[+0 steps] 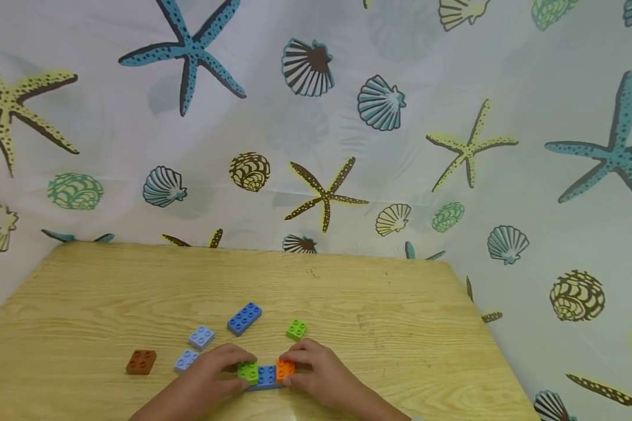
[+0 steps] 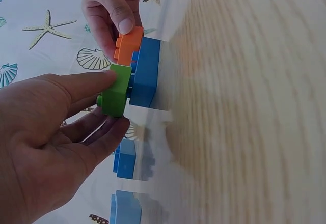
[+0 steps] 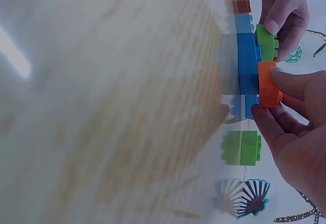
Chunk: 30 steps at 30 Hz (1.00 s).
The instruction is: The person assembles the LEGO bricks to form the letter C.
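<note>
Left hand (image 1: 216, 371): thumb and fingers pinching the green brick (image 1: 247, 372)!
Right hand (image 1: 321, 374): clamped on the orange brick (image 1: 285, 370)!
Long blue brick (image 1: 267, 375): squarely between the hands, below both, down on the wooden table (image 1: 400, 351).

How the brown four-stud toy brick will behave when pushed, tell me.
The brown four-stud toy brick looks like rigid plastic, so should stay stiff. Its squat, flat-sided shape suggests sliding across the wood-grain tabletop rather than rolling.

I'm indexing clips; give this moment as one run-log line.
left hand: pinches green brick; right hand: pinches orange brick; both bricks: at opposite ends of blue brick; seating: unclear
</note>
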### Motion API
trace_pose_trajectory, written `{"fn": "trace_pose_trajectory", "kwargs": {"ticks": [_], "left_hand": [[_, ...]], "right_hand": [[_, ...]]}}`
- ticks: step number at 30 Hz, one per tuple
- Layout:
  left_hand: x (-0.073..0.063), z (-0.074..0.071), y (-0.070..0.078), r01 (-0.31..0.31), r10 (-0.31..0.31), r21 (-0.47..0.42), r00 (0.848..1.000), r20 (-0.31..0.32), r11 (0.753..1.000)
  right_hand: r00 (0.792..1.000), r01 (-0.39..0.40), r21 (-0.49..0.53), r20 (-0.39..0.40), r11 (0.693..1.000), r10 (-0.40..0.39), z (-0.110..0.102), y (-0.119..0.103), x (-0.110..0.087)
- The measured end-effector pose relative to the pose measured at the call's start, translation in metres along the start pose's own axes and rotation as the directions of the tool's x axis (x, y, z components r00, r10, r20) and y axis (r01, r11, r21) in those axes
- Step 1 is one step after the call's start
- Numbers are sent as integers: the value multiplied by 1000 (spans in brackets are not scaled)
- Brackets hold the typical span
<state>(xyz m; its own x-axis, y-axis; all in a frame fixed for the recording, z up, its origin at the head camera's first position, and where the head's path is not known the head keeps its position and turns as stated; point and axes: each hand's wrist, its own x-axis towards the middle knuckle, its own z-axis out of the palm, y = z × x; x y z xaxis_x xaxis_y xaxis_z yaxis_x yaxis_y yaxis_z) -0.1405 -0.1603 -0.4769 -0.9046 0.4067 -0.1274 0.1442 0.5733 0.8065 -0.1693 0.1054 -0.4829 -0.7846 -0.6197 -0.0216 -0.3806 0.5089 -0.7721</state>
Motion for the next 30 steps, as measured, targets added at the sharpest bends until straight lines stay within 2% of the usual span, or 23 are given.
{"fn": "trace_pose_trajectory", "kwargs": {"ticks": [5,14,23,30], "left_hand": [[0,1,-1,-36,36,3,999,-7,999],[0,3,-4,-25,25,-13,999,-24,1000],[2,5,-1,27,-27,-7,999,-22,1000],[3,6,-2,7,-7,-3,1000,-16,1000]], "right_hand": [[1000,3,-8,-2,1000,-3,0,0,1],[1000,-2,-3,0,1000,2,1,1,1],[1000,-20,25,3,999,20,1,0,0],[1000,-11,12,-10,1000,11,1,1,0]]}}
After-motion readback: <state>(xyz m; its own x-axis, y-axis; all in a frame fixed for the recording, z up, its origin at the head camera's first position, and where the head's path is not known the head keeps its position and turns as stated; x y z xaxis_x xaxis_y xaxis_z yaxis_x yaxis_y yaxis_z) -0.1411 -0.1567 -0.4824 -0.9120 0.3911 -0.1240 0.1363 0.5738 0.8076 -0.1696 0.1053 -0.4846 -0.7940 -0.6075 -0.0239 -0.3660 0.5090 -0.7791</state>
